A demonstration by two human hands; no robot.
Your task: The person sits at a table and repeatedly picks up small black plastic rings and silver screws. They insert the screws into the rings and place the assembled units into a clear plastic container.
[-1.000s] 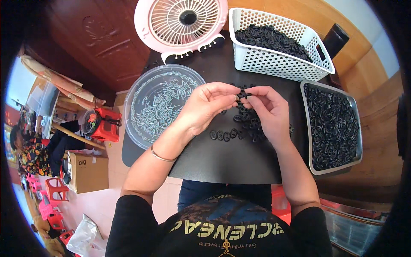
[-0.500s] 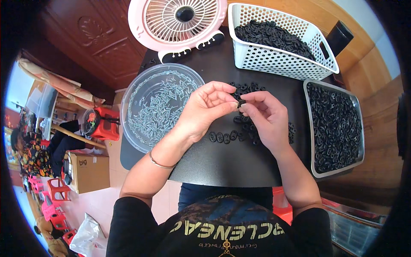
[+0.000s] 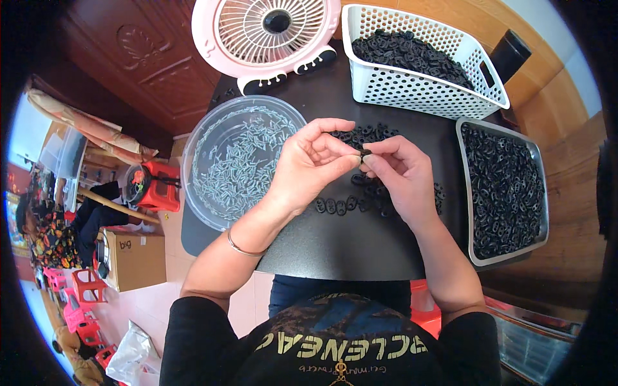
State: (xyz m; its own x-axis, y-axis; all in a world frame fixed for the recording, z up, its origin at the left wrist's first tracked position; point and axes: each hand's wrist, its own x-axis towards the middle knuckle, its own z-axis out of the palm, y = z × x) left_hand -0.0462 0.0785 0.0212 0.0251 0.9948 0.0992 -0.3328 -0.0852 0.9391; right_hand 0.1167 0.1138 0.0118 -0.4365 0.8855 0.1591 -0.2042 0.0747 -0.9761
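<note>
While left fingers (image 3: pixel 345 164) and right fingers (image 3: pixel 383 147) pinch something black (image 3: pixel 364 155), a basket (image 3: pixel 412 91) stands beyond.

- On the black T-shirt (image 3: pixel 331 334) I see one row of large, pale yellow letters (image 3: pixel 347 345).
- Under this row, in my view, there is a line of smaller, thinner letters (image 3: pixel 347 370).
- On the brown cardboard box (image 3: pixel 138 260) I see one short, dark word (image 3: pixel 125 245).
</note>
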